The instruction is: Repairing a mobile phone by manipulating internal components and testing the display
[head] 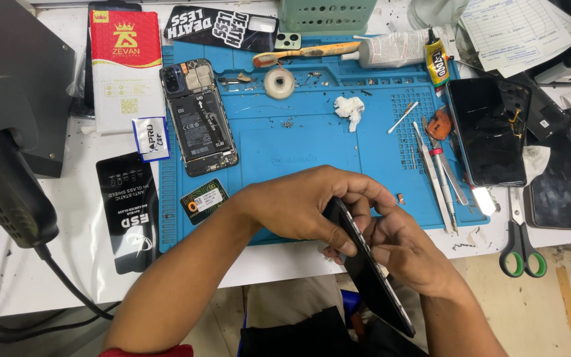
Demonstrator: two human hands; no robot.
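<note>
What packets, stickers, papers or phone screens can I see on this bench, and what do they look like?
Red and white packet: flat, upright, top left.
Black packet: flat, white print, left of the blue mat.
Black sticker: slanted, white lettering, top middle.
Small white label: handwritten, blue-edged, beside the opened phone.
Dark phone screen: blank rectangle, right.
Paper forms: white, top right.
Left hand and right hand: holding a black phone.

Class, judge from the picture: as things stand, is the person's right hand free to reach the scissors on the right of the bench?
Probably not at once. The right hand grips the dark phone panel together with the left hand. The scissors lie close by on its side with nothing between, so the path looks open once the hand lets go.
</note>
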